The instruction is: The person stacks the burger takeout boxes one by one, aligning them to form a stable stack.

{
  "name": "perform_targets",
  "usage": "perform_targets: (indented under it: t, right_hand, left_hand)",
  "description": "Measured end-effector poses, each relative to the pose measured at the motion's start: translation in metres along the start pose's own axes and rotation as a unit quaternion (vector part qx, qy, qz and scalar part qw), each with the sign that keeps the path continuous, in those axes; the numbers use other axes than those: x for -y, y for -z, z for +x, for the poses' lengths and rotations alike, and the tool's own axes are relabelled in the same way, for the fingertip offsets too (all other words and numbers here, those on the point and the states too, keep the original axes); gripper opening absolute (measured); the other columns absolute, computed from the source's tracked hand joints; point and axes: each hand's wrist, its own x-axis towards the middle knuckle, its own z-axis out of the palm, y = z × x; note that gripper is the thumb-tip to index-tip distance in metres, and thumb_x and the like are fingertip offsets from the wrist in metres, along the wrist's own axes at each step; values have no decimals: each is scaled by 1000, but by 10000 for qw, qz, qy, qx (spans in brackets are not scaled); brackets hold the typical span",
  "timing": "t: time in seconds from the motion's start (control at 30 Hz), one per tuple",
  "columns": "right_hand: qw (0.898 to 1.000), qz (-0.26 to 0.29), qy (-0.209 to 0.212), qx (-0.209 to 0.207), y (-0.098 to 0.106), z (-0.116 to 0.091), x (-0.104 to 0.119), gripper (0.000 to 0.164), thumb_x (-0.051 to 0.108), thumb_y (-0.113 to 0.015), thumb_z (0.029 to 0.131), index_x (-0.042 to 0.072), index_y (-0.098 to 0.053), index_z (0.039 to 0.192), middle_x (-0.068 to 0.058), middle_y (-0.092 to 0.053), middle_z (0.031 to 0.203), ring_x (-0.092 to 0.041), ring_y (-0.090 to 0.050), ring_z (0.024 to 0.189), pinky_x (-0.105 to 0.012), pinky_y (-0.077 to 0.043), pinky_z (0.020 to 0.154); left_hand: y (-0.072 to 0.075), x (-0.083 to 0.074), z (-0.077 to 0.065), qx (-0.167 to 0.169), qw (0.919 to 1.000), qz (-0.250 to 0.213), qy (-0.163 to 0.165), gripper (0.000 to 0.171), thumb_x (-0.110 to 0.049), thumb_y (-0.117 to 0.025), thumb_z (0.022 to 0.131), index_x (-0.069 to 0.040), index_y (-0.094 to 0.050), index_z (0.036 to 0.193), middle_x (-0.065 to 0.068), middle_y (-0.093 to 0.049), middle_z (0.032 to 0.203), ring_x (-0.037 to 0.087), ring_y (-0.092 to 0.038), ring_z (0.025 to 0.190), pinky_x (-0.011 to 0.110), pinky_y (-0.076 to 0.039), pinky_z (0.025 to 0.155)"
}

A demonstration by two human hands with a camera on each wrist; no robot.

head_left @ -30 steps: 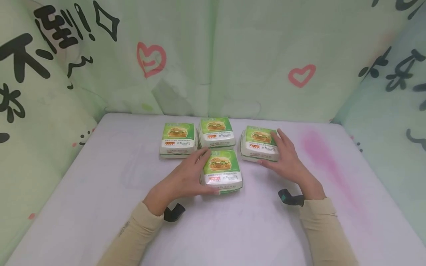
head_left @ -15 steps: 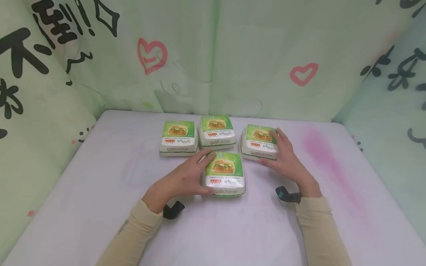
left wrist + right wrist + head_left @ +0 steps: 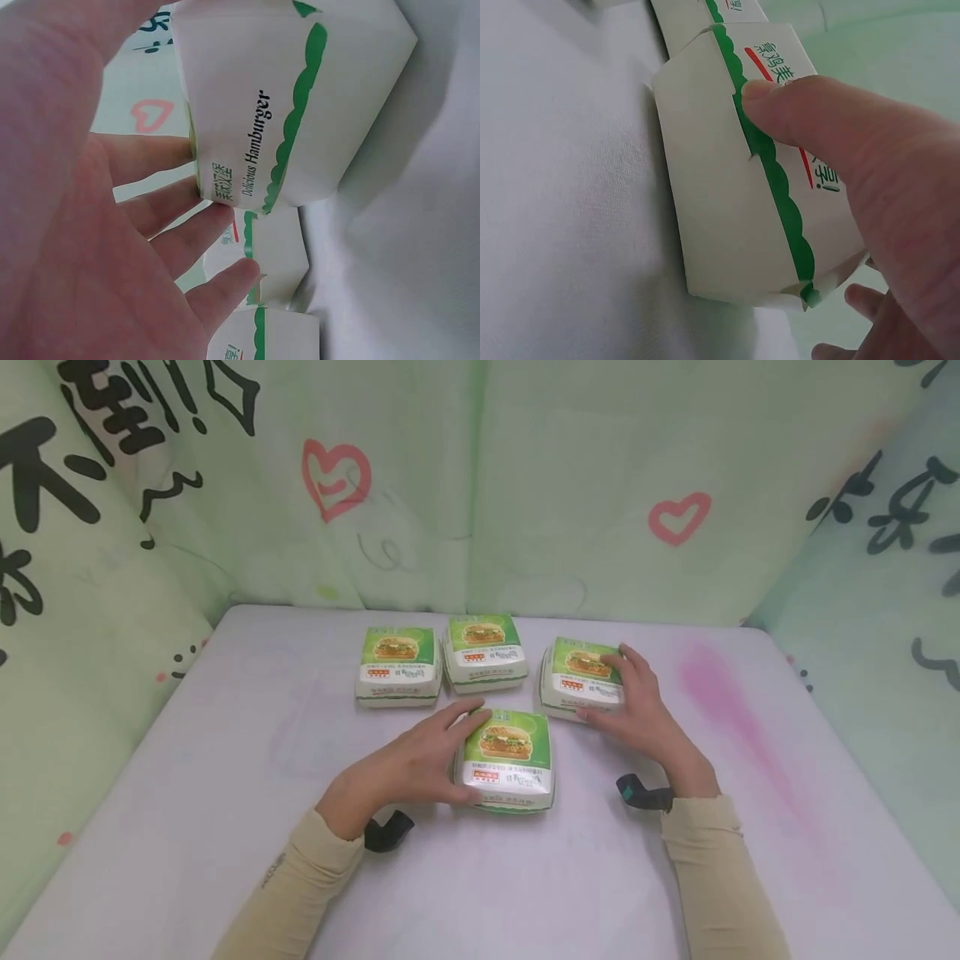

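Several hamburger boxes, green and white with a printed burger on the lid, lie shut on the table. My left hand (image 3: 405, 768) holds the front hamburger box (image 3: 510, 760) by its left side, thumb at the near corner, fingers at the far one. In the left wrist view, fingertips touch the side of this box (image 3: 247, 97). My right hand (image 3: 648, 718) grips the right hamburger box (image 3: 577, 681). Its thumb (image 3: 802, 112) presses the near wall of that box (image 3: 720, 195) in the right wrist view; its other fingers are partly hidden there.
Two more hamburger boxes, a left one (image 3: 397, 668) and a middle one (image 3: 483, 652), stand side by side at the back. A white cloth (image 3: 480, 885) covers the table. Behind it hangs a pale green curtain (image 3: 555, 460) with drawn hearts and dark lettering.
With my left hand on it, the front box has slid toward me and slightly right, away from the back boxes. The right hand keeps its hold, with little movement. The head view has shifted slightly.
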Motion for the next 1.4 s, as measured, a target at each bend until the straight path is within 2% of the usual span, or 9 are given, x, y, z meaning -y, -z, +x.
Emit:
perform_targets:
  t: [0.17, 0.33, 0.6, 0.87, 1.03, 1.17, 1.4]
  right_hand:
    - [9999, -77, 107, -47, -1, -1, 0, 89, 33, -80, 80, 2, -29, 147, -18, -3, 166, -46, -8, 150, -68, -17, 116]
    - [9994, 151, 274, -129, -2, -1, -5, 95, 31, -81, 80, -3, -24, 148, -21, -5, 164, -46, -11, 150, -65, -16, 118]
    - [9998, -39, 190, 72, 2, -10, -10, 103, 38, -80, 81, 6, -17, 156, -19, -5, 164, -45, -18, 148, -65, -24, 115]
    - [9988, -232, 315, 287, 6, -16, -7, 100, 40, -81, 80, 10, -22, 155, -14, -5, 165, -44, -21, 146, -65, -28, 113]
    - [9986, -231, 381, 283, 9, -24, -6, 97, 38, -81, 79, 9, -26, 153, -15, -5, 165, -44, -20, 147, -66, -27, 113]
    - [9989, -144, 301, 314, 14, -33, -5, 97, 38, -82, 79, 9, -26, 153, -15, -7, 165, -43, -17, 148, -67, -25, 113]
    - [9985, -77, 423, 328, 13, -41, -10, 105, 35, -81, 79, 9, -17, 158, -13, -6, 167, -43, -12, 151, -68, -22, 114]
  left_hand:
    - [2, 0, -2, 67, 9999, -57, 85, 100, -44, -82, 77, -11, -31, 155, 8, -22, 164, 29, -31, 148, 44, -31, 120]
    - [4, 0, -2, 142, 9997, -121, 168, 99, -42, -82, 77, -12, -29, 156, 7, -21, 164, 29, -30, 148, 44, -31, 120]
    - [7, 2, -3, 184, 9995, -77, 251, 100, -43, -82, 77, -13, -29, 156, 7, -21, 164, 29, -30, 148, 44, -31, 120]
    - [9, 5, -5, 107, 9996, -99, 250, 99, -41, -82, 77, -11, -30, 156, 8, -22, 163, 29, -30, 148, 44, -30, 120]
    - [8, 5, -5, 74, 9995, -149, 263, 101, -42, -83, 75, -12, -30, 156, 6, -20, 164, 27, -30, 148, 43, -30, 120]
    - [8, 5, -4, 37, 9994, -270, 206, 106, -44, -83, 75, -10, -25, 157, 6, -17, 165, 28, -28, 149, 44, -29, 121]
    - [6, 5, -3, 71, 9990, -290, 341, 119, -53, -80, 76, -8, -10, 160, 7, -10, 167, 27, -18, 153, 44, -23, 123]
